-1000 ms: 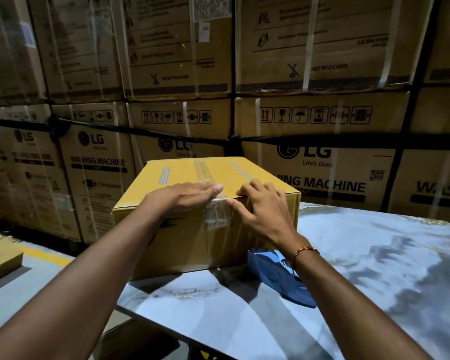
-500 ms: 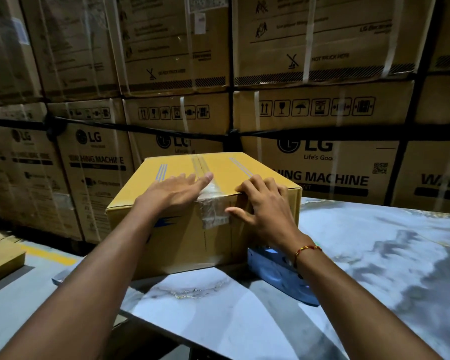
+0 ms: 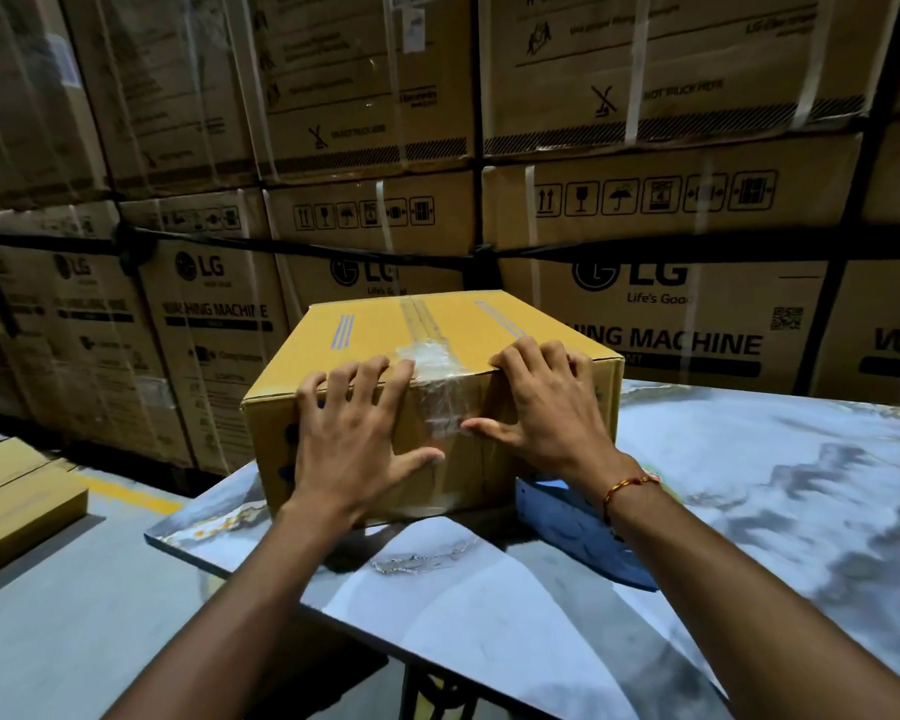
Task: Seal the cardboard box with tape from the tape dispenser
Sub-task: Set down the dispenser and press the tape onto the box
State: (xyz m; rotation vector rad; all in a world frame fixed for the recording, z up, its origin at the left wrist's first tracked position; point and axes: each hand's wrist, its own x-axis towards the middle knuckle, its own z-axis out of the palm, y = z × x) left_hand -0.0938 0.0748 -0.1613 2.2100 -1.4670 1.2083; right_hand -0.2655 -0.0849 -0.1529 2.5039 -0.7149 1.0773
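A closed yellow cardboard box (image 3: 453, 330) stands on the marbled table (image 3: 749, 485). Clear tape (image 3: 437, 387) runs along its top seam and folds down over the near face. My left hand (image 3: 354, 433) lies flat on the near face left of the tape, fingers spread and curled over the top edge. On the other side of the tape my right hand (image 3: 541, 407) presses flat too, its thumb touching the tape's lower end. The blue tape dispenser (image 3: 557, 517) lies on the table beside the box, partly hidden under my right wrist.
A wall of large strapped washing machine cartons (image 3: 645, 226) rises right behind the table. Flat yellow boxes (image 3: 17, 506) lie on the floor at the left, past the table's near-left corner (image 3: 152, 535). The tabletop stretches out to the right.
Both hands slid down from the box's top edge onto its near face, spreading flat either side of the tape. The view has moved closer to the box.
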